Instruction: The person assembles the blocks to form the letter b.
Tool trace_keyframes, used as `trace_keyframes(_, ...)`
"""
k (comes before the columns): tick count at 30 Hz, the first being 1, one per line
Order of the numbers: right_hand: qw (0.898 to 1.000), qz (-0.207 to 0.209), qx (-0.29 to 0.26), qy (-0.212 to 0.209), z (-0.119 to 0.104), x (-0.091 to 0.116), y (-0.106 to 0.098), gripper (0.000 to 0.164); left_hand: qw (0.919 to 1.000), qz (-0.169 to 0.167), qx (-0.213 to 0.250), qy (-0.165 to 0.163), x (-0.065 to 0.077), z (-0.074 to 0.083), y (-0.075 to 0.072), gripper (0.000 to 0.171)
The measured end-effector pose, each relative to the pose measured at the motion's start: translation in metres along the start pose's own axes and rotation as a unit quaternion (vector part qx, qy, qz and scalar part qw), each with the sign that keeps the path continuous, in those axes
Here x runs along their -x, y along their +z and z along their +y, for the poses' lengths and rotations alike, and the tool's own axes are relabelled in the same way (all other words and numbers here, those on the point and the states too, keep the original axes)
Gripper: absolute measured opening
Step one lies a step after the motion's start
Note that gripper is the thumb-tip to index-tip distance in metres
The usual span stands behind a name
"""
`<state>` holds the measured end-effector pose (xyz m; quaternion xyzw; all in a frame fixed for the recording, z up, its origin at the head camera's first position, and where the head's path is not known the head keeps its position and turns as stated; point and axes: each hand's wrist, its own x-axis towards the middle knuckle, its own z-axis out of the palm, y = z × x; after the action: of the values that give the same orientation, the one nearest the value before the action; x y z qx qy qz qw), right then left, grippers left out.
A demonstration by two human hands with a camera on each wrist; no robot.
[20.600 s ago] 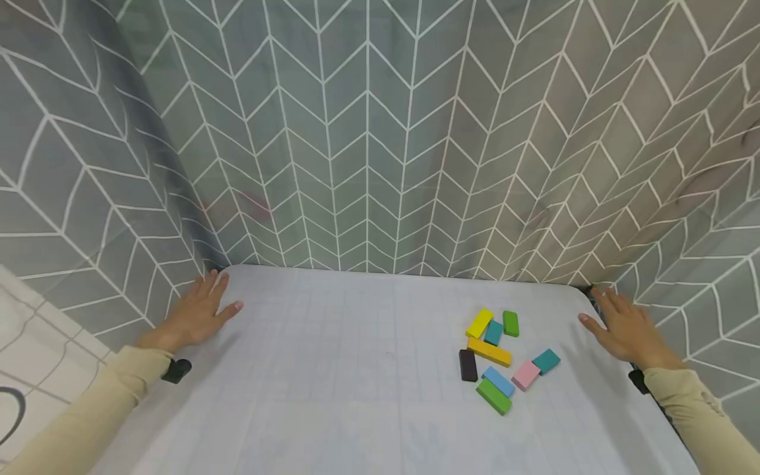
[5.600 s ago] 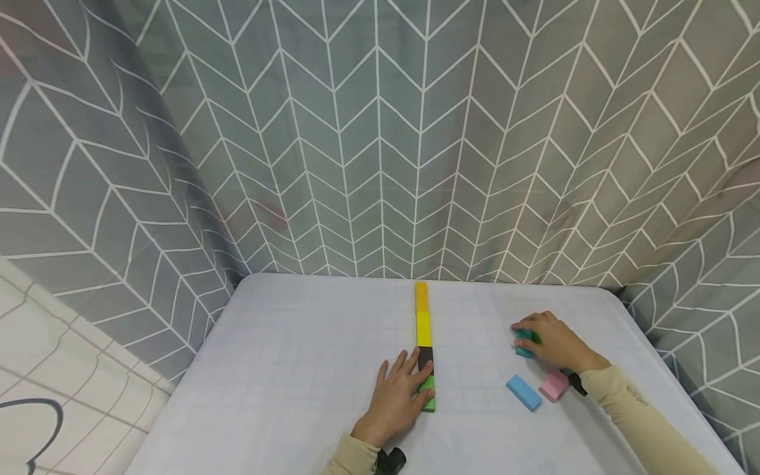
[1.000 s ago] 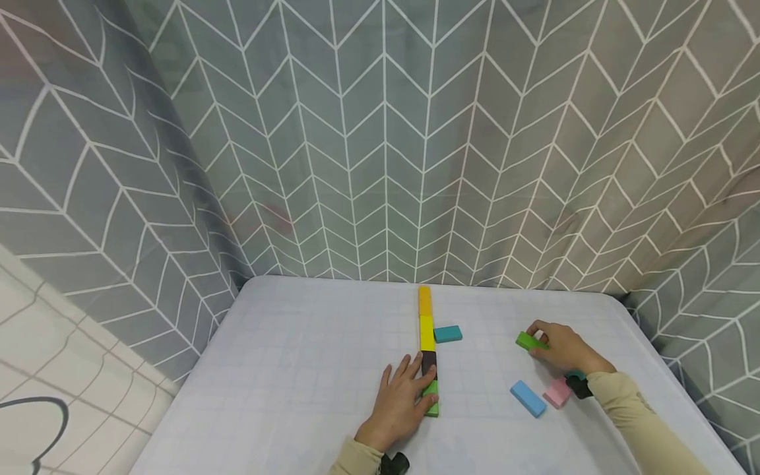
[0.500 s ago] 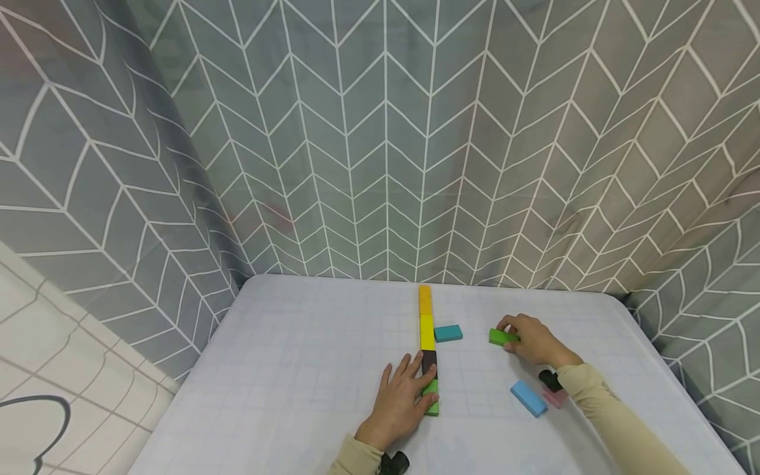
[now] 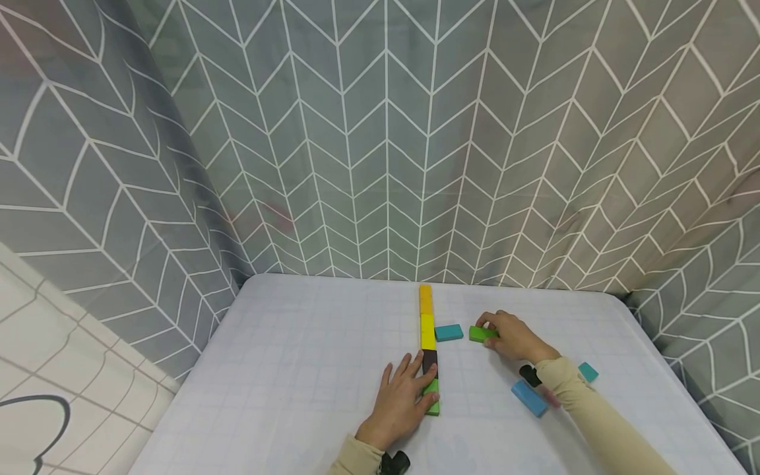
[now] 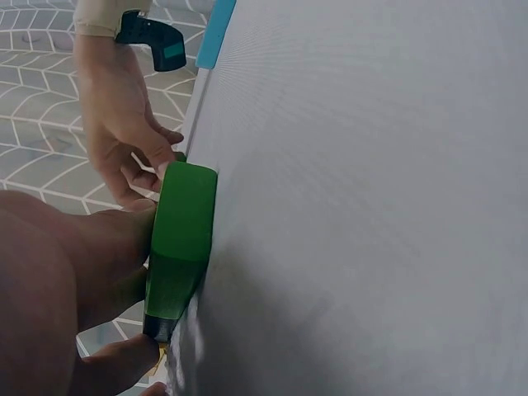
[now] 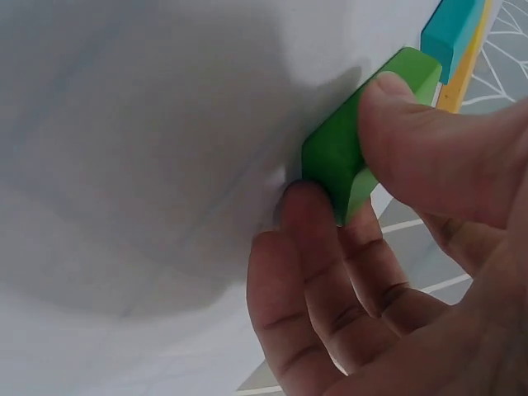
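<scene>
A straight row of blocks runs away from me: orange-yellow (image 5: 425, 299) at the far end, then yellow (image 5: 427, 332), black (image 5: 430, 361) and green (image 5: 433, 410). My left hand (image 5: 394, 406) rests along the row's left side, fingers spread, touching the black and near green blocks. In the left wrist view that green block (image 6: 183, 214) stands close up. A teal block (image 5: 449, 332) lies crosswise at the yellow block's right side. My right hand (image 5: 515, 336) pinches another green block (image 5: 479, 334) between thumb and fingers, in line with the teal one and a small gap from it.
A light blue block (image 5: 529, 398) lies nearer me on the right. Beside it a pink block (image 5: 551, 396) is mostly hidden by the right sleeve. A second teal block (image 5: 588, 372) shows beyond the forearm. A patterned curtain (image 5: 386, 165) hangs behind the white table (image 5: 297, 356).
Since the oldest frame, the scattered blocks have become a row with a teal block beside it. Over the last second my right hand has carried the green block left; my left hand stays put.
</scene>
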<state>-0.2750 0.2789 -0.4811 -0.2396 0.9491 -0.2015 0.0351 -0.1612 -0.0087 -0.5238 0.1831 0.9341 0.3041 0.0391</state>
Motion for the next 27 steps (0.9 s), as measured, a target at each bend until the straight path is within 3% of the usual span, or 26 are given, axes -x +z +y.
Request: trace_keyframes(27,1.0,-0.013,-0.012,-0.02,-0.0012,-0.0029,0.0064,0.031,1.0,0.007,-0.001,0.006,0.0006,-0.0007,0.0008,0.052)
